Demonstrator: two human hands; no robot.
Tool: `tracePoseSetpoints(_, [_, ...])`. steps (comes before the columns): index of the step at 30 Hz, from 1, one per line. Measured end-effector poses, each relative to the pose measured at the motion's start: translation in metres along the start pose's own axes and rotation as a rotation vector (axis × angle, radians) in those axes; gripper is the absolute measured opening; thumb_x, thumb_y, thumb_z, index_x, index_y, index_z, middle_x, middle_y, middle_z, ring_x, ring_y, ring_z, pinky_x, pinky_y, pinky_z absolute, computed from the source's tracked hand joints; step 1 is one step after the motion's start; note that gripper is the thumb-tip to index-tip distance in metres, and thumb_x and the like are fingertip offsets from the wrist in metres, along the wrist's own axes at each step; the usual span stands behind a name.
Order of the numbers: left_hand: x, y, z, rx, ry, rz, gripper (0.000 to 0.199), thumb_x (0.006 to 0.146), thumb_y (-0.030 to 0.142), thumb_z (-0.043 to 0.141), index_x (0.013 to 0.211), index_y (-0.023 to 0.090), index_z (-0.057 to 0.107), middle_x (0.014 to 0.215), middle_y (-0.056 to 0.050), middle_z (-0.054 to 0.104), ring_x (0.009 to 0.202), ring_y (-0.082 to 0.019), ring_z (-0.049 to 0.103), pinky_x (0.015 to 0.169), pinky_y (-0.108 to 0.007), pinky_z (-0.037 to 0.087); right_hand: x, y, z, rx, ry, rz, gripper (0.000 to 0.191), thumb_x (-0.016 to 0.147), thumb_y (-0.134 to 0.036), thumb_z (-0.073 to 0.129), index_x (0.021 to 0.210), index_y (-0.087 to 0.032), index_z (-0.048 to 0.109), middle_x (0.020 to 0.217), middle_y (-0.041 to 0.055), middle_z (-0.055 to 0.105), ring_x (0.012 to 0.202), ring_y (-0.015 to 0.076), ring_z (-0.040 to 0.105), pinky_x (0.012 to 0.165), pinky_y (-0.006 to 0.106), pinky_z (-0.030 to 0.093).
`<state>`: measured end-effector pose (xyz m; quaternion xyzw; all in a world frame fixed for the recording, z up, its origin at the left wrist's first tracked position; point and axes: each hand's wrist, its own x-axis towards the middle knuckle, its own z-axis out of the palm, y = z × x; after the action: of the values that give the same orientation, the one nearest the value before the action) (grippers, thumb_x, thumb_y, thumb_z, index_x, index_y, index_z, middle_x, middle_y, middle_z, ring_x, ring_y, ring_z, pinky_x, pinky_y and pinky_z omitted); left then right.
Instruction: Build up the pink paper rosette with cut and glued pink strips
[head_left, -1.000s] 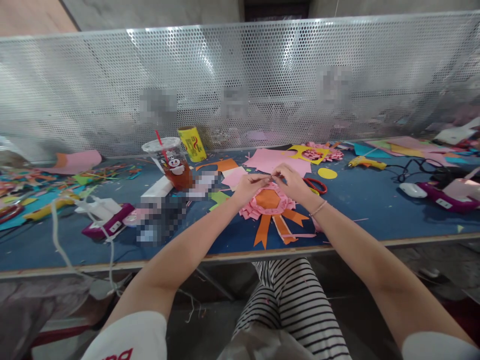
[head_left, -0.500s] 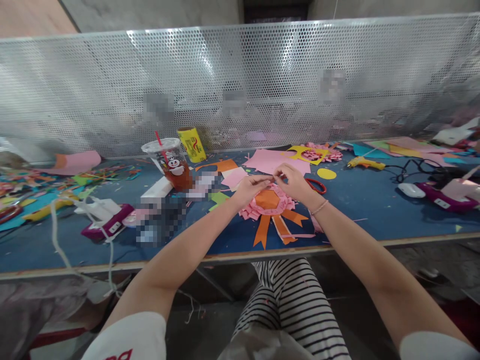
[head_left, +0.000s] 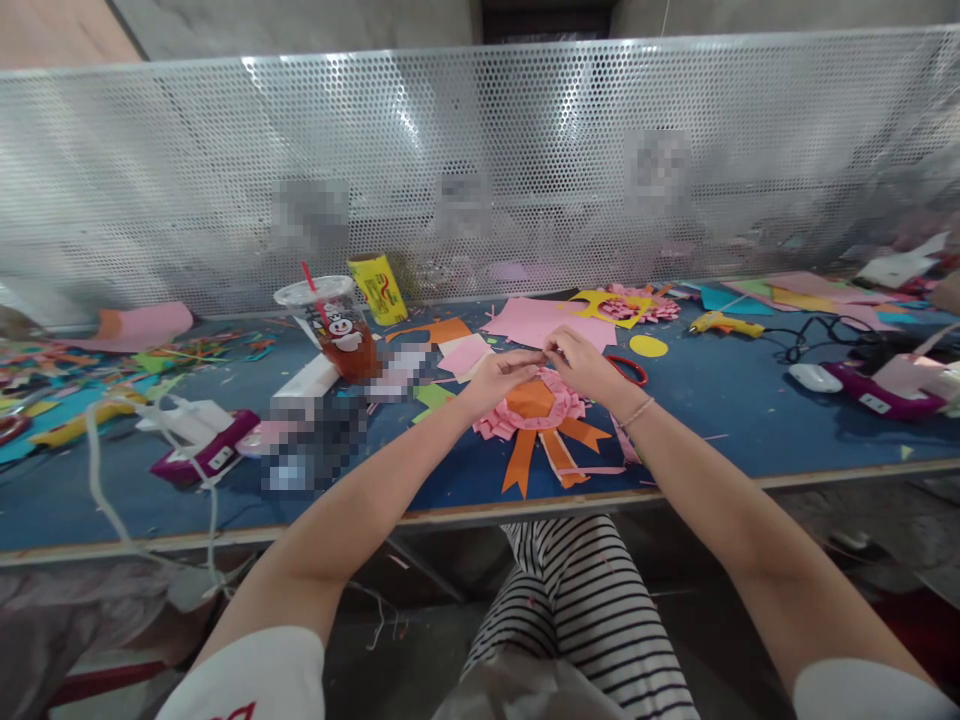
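Observation:
A paper rosette lies on the blue table, with a pink folded rim, an orange middle and orange tails toward the table's front edge. Over its upper left rim is my left hand, fingers pinched together. My right hand meets it at the fingertips above the upper rim, also pinched. Whatever the fingertips hold is too small to make out. A thin pink paper strip crosses the tails. Red-handled scissors lie just right of my right hand, partly hidden by it.
A drink cup and a yellow roll stand at the back left. Pink paper lies behind my hands. A yellow glue gun and purple power strip are right; another power strip is left. Perforated metal screen behind.
The whole view has shifted slightly, so the table items appear a little further left. My hands stay together above the rosette, the right fingers a touch closer to the left ones.

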<state>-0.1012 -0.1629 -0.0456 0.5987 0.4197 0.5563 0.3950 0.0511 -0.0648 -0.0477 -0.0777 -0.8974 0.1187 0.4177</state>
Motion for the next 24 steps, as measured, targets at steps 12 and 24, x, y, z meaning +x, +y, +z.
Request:
tracePoseSetpoints(12, [0.001, -0.001, -0.001, 0.030, -0.014, 0.009, 0.034, 0.066, 0.038, 0.069, 0.090, 0.014, 0.070, 0.095, -0.009, 0.068, 0.091, -0.020, 0.061, 0.088, -0.040, 0.048, -0.004, 0.002, 0.003, 0.004, -0.062, -0.035, 0.012, 0.082, -0.009, 0.034, 0.081, -0.020, 0.039, 0.084, 0.0056, 0.044, 0.080, 0.0179, 0.043, 0.073, 0.034, 0.039])
tracePoseSetpoints(24, [0.004, -0.006, -0.003, -0.123, -0.007, -0.018, 0.037, 0.067, 0.039, 0.069, 0.096, 0.015, 0.069, 0.097, -0.009, 0.068, 0.094, -0.021, 0.062, 0.091, -0.042, 0.047, 0.000, -0.001, 0.010, 0.195, 0.037, 0.200, 0.008, 0.082, -0.014, 0.034, 0.078, -0.021, 0.036, 0.077, 0.0019, 0.043, 0.072, 0.0155, 0.041, 0.068, 0.031, 0.037])
